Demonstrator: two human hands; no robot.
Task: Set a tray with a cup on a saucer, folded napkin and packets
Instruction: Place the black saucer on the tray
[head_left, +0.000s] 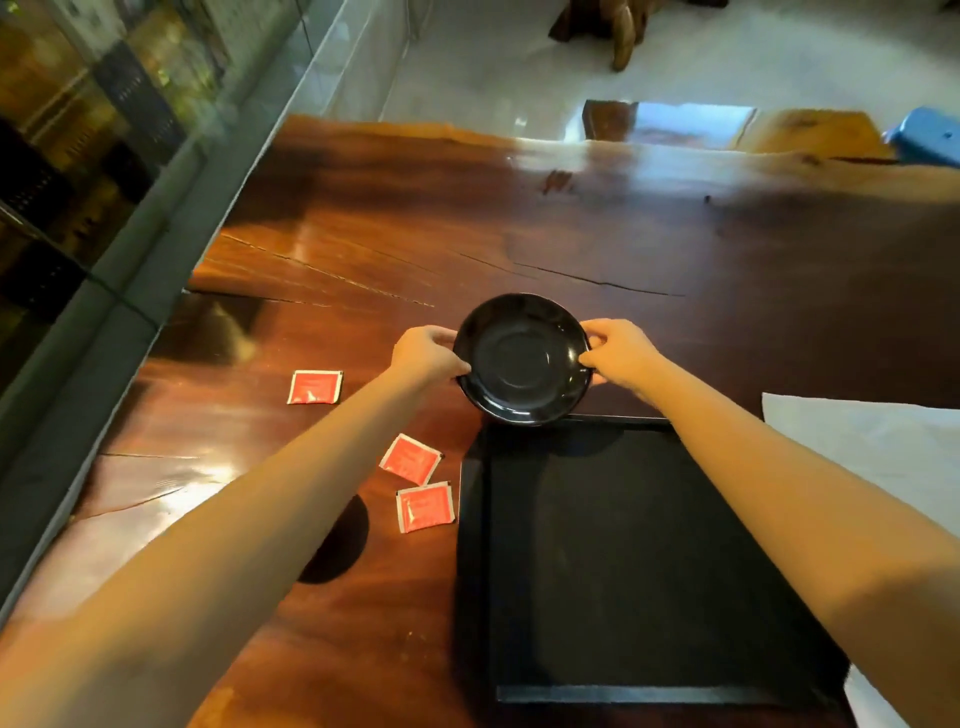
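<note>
A black saucer (522, 358) is held just beyond the far edge of the black square tray (623, 571). My left hand (426, 353) grips the saucer's left rim and my right hand (618, 353) grips its right rim. The tray holds nothing. Three red packets lie on the wooden table left of the tray: one far left (314, 387), one nearer the tray (410, 458), one just below that (425, 506). A white napkin (878, 447) lies flat to the right of the tray. No cup is in view.
The glossy wooden table (519, 234) stretches far ahead. A glass wall (104, 156) runs along the left side. A blue object (930, 135) sits at the far right edge. A dark round shape (337, 545) shows under my left forearm.
</note>
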